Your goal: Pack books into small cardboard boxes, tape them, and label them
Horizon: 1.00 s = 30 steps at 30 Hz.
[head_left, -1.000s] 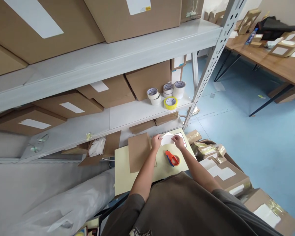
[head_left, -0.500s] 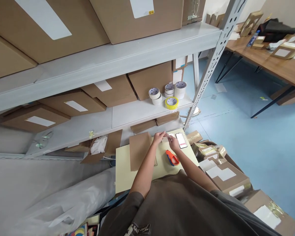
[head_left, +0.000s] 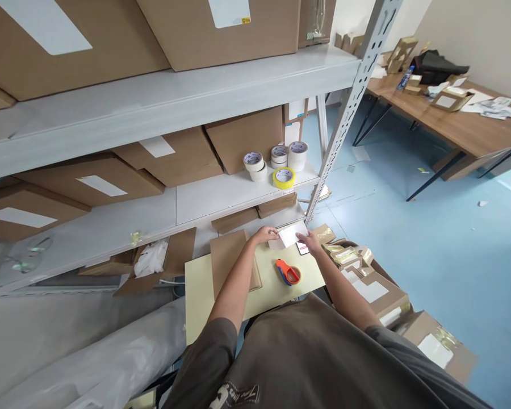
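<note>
Both hands meet just below the frame centre, at the far edge of the pale yellow counter (head_left: 204, 295). The left hand (head_left: 264, 234) is nearly closed, fingers curled, pinching the left edge of a white sheet (head_left: 293, 234). The right hand (head_left: 311, 242) is likewise nearly closed, its fingertips gripping the sheet's lower right edge. The sheet is held between the two hands, slightly tilted, above the counter's far right corner.

A phone (head_left: 301, 247) lies on the counter directly under the sheet and the right hand; only a small part of it shows. An orange tape dispenser (head_left: 288, 272) rests on the counter just below the hands, apart from both. A flat cardboard piece (head_left: 227, 264) lies on the counter to the left of the left forearm.

Behind the counter, a grey shelf (head_left: 221, 196) in the centre of the frame carries several white tape rolls (head_left: 276, 157) and one yellow tape roll (head_left: 283, 177), with brown boxes (head_left: 174, 159) to their left. More boxes (head_left: 378, 292) with white labels are stacked on the blue floor (head_left: 430, 238) at the lower right. A wooden table (head_left: 460, 125) stands at the upper right.
</note>
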Motion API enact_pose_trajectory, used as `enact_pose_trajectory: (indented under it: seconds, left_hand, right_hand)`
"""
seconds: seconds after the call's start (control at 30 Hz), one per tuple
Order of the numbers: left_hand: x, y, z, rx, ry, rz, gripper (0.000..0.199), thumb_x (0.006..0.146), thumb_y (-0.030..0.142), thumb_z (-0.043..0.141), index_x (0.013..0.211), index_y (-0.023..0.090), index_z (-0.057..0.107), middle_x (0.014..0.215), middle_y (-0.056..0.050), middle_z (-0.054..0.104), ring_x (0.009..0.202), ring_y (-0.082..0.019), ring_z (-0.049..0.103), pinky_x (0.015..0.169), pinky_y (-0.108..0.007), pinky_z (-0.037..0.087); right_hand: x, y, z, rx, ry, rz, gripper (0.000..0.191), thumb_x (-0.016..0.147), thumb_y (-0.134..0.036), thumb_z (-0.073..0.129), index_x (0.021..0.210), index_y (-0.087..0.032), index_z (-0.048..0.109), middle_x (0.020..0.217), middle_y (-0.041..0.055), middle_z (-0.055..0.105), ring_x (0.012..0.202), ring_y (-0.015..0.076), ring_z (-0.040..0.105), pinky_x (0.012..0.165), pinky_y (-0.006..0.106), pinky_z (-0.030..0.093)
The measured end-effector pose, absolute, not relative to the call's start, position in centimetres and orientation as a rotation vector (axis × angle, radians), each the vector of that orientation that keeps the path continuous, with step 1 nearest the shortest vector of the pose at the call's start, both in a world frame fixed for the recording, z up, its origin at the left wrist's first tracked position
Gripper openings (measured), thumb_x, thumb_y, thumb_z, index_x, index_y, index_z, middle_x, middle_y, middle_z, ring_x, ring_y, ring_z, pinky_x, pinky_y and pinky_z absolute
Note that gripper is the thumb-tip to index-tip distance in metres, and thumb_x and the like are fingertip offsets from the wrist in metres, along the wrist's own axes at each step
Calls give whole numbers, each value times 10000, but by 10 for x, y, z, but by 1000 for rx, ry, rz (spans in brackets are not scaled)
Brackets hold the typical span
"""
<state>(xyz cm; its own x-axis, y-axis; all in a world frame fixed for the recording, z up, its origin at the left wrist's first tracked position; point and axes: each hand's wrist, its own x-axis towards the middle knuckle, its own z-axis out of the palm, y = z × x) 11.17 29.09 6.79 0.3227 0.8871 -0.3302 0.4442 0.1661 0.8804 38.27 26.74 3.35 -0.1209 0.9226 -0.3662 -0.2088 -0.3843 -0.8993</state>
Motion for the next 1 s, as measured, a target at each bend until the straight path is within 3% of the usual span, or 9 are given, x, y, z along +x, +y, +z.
enact_pose_trajectory:
  seconds: [0.1,0.23,0.47,0.6,0.73,0.8,0.9,1.0]
  left_hand:
    - [113,287,69,1368,1214,452,470,616,550,904,880,167,840,902,-63,811,831,-212,701,792,-293,528]
    - [116,282,66,1372,1267,459,463,586,571,911,782,159,829,767,-37,784,721,-197,669,697,-286,503]
    - [109,284,63,1367,1458,578,406,623,556,892,734,172,823,702,-27,771,713,-202,677,719,-296,516]
    - [118,287,61,1351,1512,592,369,670,485,891,867,177,843,823,-44,811,833,-232,723,834,-334,548]
    - [139,278,60,1406,1546,695,525,633,378,937,1106,181,826,1167,-123,806,1156,-294,713,1032,-377,520]
    - [140,266,62,1386,1564,807,487,708,431,898,1112,171,817,1236,-153,782,1225,-301,687,1070,-385,506]
    - [122,236,67,1227,1485,904,537,885,634,695,1073,144,808,1096,-148,804,1032,-271,739,955,-385,562]
    - [88,192,74,1158,1303,891,616,814,711,741,1028,138,812,986,-108,809,896,-243,738,836,-345,574]
  right_hand:
    - [385,269,29,-1258,-874,1664,525,586,-516,952,940,-196,734,897,53,792,839,240,757,782,377,656]
    - [381,267,20,-1259,-835,1713,529,573,-512,957,917,-189,717,851,39,778,780,220,752,758,366,661]
    - [389,265,18,-1370,-598,1540,444,624,-448,932,899,-218,671,813,45,755,730,207,727,693,362,671]
    - [398,262,31,-1312,-647,1595,438,619,-415,929,929,-207,699,871,61,771,767,208,735,696,352,667]
    - [387,255,50,-1243,-732,1673,392,618,-364,907,924,-202,723,892,58,780,768,204,727,705,334,657]
    - [377,251,59,-1236,-808,1688,352,594,-316,894,880,-198,727,870,55,780,755,203,717,688,324,646]
    - [355,245,74,-1217,-988,1698,294,573,-263,858,833,-192,742,826,41,775,742,199,699,663,307,617]
    - [316,236,88,-1151,-1202,1715,267,581,-246,832,832,-194,756,773,14,755,725,192,678,657,302,580]
